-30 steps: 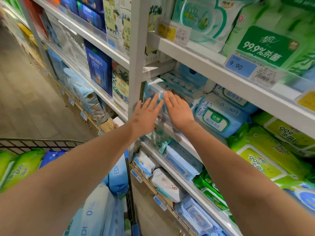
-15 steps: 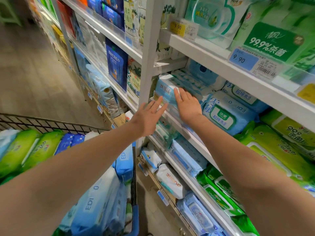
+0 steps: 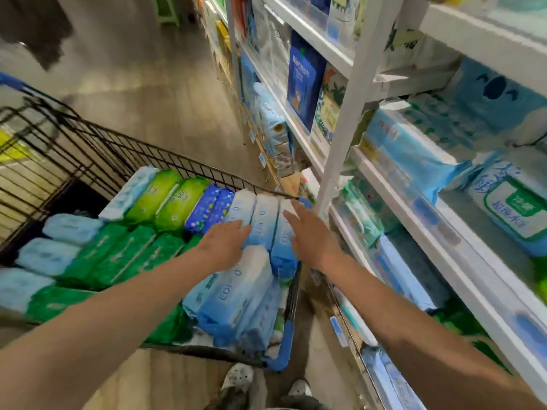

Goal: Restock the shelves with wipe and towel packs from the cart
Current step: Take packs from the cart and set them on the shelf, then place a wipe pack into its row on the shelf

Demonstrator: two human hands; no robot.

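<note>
Both my hands hover over the cart (image 3: 88, 149), fingers straight, holding nothing. My left hand (image 3: 225, 247) lies over the upright blue-and-white wipe packs (image 3: 263, 220) at the cart's right end. My right hand (image 3: 310, 235) is just right of those packs, above the cart's rim. More blue packs marked EDI (image 3: 233, 303) lie stacked below my left wrist. On the shelf (image 3: 393, 184) to the right sits the light blue pack (image 3: 411, 149) I was touching earlier. The picture is blurred by motion.
The cart also holds green packs (image 3: 118, 255), lime packs (image 3: 168, 199), dark blue packs (image 3: 210, 208) and pale blue packs (image 3: 47, 255). A white shelf post (image 3: 346, 113) stands right of the cart. Lower shelves carry more packs. Wooden aisle floor (image 3: 154, 93) stretches ahead.
Both hands left the light blue pack on the shelf and swung down and left to the cart. My view turned from the shelf toward the cart.
</note>
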